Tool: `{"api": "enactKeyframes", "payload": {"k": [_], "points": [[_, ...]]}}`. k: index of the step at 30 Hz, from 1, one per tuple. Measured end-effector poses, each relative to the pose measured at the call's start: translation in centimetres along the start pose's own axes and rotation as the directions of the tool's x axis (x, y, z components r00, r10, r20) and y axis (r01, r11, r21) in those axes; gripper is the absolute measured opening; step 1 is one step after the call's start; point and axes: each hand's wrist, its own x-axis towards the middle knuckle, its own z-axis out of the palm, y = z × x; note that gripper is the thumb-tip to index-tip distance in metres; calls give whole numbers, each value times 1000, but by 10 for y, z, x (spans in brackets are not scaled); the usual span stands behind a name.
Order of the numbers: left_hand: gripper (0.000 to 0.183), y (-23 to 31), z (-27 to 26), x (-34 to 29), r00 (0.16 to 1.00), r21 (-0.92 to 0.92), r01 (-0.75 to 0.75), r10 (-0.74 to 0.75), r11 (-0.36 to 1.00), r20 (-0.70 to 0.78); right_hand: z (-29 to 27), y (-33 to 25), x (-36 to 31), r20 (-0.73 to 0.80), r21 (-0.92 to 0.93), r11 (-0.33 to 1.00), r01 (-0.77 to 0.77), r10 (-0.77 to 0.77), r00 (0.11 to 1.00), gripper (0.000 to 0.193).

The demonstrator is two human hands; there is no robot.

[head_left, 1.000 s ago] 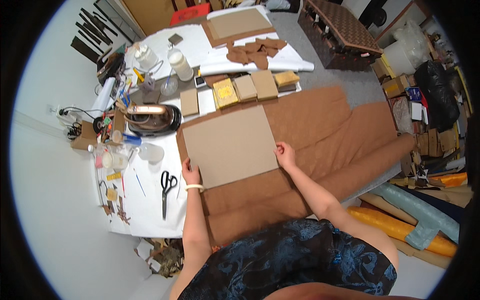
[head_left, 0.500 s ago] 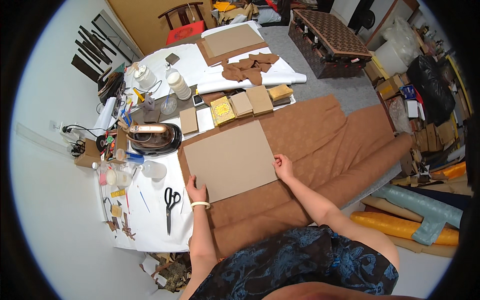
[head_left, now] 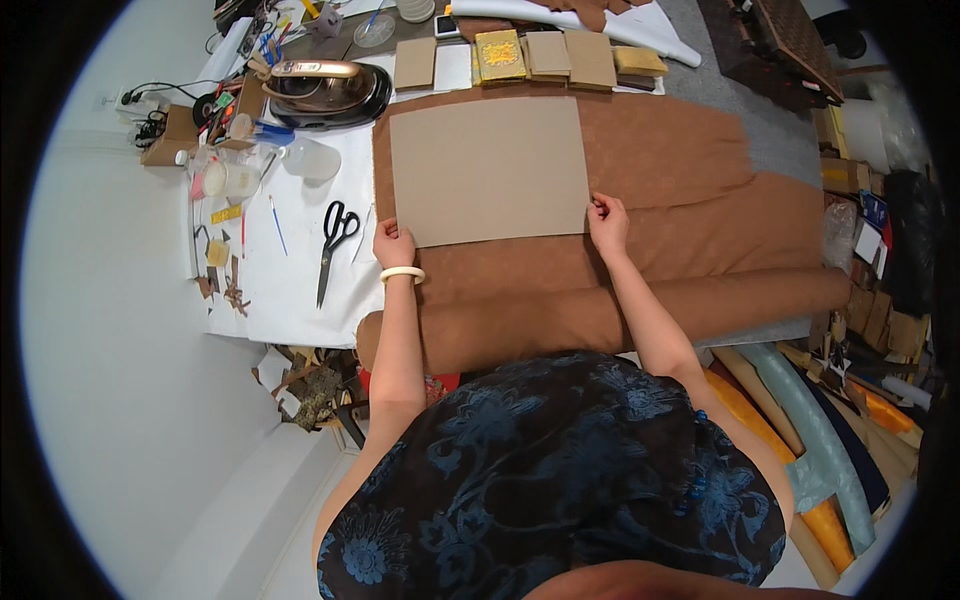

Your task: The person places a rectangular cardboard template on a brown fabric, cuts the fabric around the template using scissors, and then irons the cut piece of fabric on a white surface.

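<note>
A large grey-brown cardboard sheet (head_left: 490,170) lies on a spread of brown patterned fabric (head_left: 680,150). At the sheet's near left corner, my left hand (head_left: 394,243) grips the edge with curled fingers; a pale bangle circles that wrist. My right hand (head_left: 608,225) pinches the right edge a little above the near corner. Between the sheet and my body the rest of the fabric forms a thick roll (head_left: 520,325). Black-handled scissors (head_left: 338,235) rest on the white table covering, left of my left hand.
Beyond the sheet stand an iron (head_left: 325,90) on its base, small boards (head_left: 592,60), a yellow patterned box (head_left: 500,57) and a yellow sponge-like block (head_left: 640,62). Plastic bottles (head_left: 312,158) and a blue thin brush (head_left: 277,225) are at left. Fabric rolls (head_left: 800,430) lie low at right.
My view has tipped downward, so the table sits higher in the picture. The cardboard sheet has turned to lie squarer to me, with both hands still at its edges.
</note>
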Motion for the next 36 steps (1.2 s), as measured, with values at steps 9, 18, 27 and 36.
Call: {"api": "enactKeyframes", "payload": {"k": [9,18,27,36], "points": [[26,-36,-13,12,993,-89,-44,54,995,103,-4,14,-5,69,-3,1000,29,-29,997,26],[27,-22,-67,49,988,-236,102,-71,966,138,-1,34,0,84,103,993,-61,52,995,24],[31,-44,-31,24,978,180,46,-80,983,191,2,28,-2,148,107,987,-117,100,984,25],[31,-25,-20,14,985,179,51,-79,983,154,3,18,-2,150,143,970,-194,172,974,27]]}}
